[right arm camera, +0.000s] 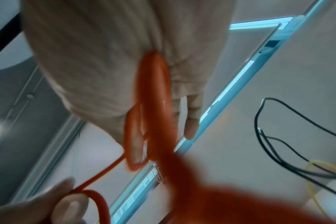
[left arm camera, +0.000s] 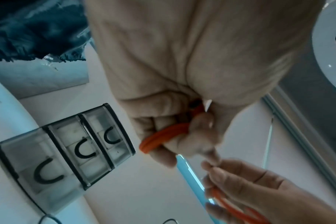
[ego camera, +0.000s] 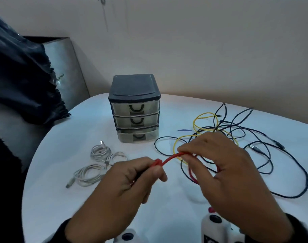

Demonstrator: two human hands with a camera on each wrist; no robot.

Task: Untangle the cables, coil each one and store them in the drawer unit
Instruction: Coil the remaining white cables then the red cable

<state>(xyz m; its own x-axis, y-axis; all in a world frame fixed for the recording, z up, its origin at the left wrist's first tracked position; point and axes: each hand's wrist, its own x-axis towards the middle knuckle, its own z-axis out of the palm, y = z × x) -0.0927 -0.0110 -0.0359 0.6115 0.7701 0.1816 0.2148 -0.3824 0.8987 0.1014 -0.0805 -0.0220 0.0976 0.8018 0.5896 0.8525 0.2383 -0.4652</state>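
Note:
Both hands hold a red cable (ego camera: 170,158) above the white table (ego camera: 65,204). My left hand (ego camera: 132,174) pinches a small bundle of its loops (left arm camera: 163,136) between thumb and curled fingers. My right hand (ego camera: 218,165) grips larger red loops (right arm camera: 153,97) that hang from its fingers, with a short stretch of cable running between the hands. Behind my right hand lies a tangle of yellow cable (ego camera: 204,116) and black cables (ego camera: 265,155). The dark-topped drawer unit (ego camera: 135,107) stands at the table's middle back, with three translucent drawers, the bottom one slightly out.
Three coiled white cables (ego camera: 90,172) lie on the table left of my hands. A dark cloth (ego camera: 18,81) drapes over a grey box at far left. White wrist devices (ego camera: 214,225) show at the bottom edge. A wall runs behind the table.

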